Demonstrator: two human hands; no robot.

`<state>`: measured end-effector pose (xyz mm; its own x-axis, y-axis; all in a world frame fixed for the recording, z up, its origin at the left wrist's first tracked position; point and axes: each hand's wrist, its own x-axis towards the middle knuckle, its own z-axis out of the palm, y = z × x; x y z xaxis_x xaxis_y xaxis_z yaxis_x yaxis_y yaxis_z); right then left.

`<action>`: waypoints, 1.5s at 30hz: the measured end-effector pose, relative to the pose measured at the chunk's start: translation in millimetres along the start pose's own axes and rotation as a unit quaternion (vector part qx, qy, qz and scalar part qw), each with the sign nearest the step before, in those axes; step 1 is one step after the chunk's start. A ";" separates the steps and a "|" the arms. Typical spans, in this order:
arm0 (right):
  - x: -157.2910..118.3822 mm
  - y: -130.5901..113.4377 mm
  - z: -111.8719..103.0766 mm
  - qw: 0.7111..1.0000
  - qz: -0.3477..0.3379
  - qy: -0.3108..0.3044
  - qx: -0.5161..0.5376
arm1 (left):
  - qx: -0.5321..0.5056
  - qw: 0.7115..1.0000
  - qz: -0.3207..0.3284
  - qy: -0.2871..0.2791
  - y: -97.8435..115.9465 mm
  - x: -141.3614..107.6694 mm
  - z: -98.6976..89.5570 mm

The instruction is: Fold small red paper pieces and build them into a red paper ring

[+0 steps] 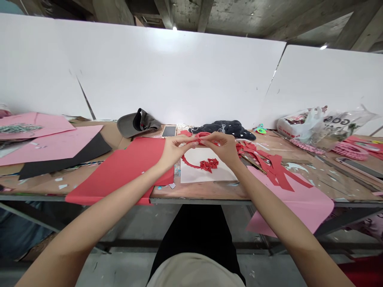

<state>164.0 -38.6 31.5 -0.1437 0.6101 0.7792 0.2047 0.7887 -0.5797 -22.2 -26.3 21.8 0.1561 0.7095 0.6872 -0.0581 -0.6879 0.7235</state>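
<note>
My left hand (pixel 176 148) and my right hand (pixel 223 146) are raised over a white sheet (pixel 191 176), close together, fingers pinched. Between the fingertips is a small bit of red paper, mostly hidden by them. On the white sheet lie a cluster of folded red pieces (pixel 208 164) and a curved red strip (pixel 189 162) running from it toward the upper left. Behind my fingertips sits a coiled red ring (pixel 203 135). Cut red paper strips (pixel 277 171) are heaped to the right of my right hand.
Red sheets (pixel 122 167) overhang the table edge at left; a pink sheet (pixel 295 203) overhangs at right. Behind are a grey cap (pixel 137 122), a phone (pixel 169 131), a dark cloth (pixel 227 128) and a white plastic bag (pixel 301 123). A white panel (pixel 173 75) stands behind the table.
</note>
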 end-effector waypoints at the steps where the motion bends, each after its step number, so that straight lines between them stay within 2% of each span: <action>1: -0.1 1.1 1.1 1.000 0.009 -0.004 0.009 | -0.004 1.000 -0.011 -0.002 0.0 -0.2 0.1; 6: 6.2 11.7 -3.7 0.997 0.056 -0.031 0.038 | -0.047 0.996 -0.068 -0.015 0.0 0.5 -0.1; 9: 11.2 26.3 -18.8 0.990 0.104 -0.068 -0.061 | -0.053 0.994 -0.095 -0.012 -3.0 2.8 -2.0; 10: 11.6 32.3 -24.4 0.979 0.126 -0.094 -0.131 | -0.052 0.993 -0.102 -0.008 -4.4 3.5 -2.7; 12: 10.3 44.5 -33.0 0.938 0.179 -0.184 -0.233 | -0.054 0.992 -0.112 -0.004 -7.2 4.6 -3.8; 13: 8.8 50.3 -35.3 0.918 0.203 -0.233 -0.247 | -0.057 0.992 -0.116 -0.005 -8.3 4.9 -4.2; 15: 5.3 60.4 -35.3 0.897 0.226 -0.292 -0.243 | -0.058 0.991 -0.120 -0.015 -9.9 5.3 -4.3; 18: 2.1 70.1 -28.8 0.891 0.227 -0.319 -0.229 | -0.055 0.991 -0.123 -0.022 -10.4 5.6 -3.9; 20: 2.6 71.9 -25.2 0.902 0.202 -0.307 -0.225 | -0.056 0.990 -0.127 -0.020 -10.0 5.6 -3.9; 24: 8.2 63.2 -24.5 0.949 0.131 -0.215 -0.190 | -0.066 0.988 -0.136 -0.026 -9.3 5.2 -4.6; 26: 11.3 54.8 -25.0 0.969 0.136 -0.168 -0.116 | -0.068 0.987 -0.141 -0.027 -9.6 4.9 -4.8; 28: 13.1 46.8 -24.5 0.978 0.164 -0.128 -0.014 | -0.071 0.987 -0.144 -0.023 -10.4 4.8 -4.8; 31: 13.6 39.7 -22.4 0.973 0.190 -0.080 0.102 | -0.077 0.987 -0.143 -0.012 -11.8 5.1 -4.6; 34: 13.5 38.8 -21.2 0.963 0.212 -0.047 0.159 | -0.079 0.987 -0.140 -0.011 -12.9 5.7 -4.7; 41: 15.1 34.0 -21.7 0.946 0.227 -0.058 0.225 | -0.073 0.986 -0.146 -0.025 -13.6 6.9 -5.2; 45: 15.7 27.3 -20.9 0.940 0.235 -0.035 0.246 | -0.079 0.985 -0.148 -0.025 -12.9 6.6 -4.8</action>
<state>187.5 -9.1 32.9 -0.2164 0.8901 0.4011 -0.2084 0.3592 -0.9097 -25.1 -12.1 17.4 0.2383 0.8644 0.4427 -0.1539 -0.4165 0.8960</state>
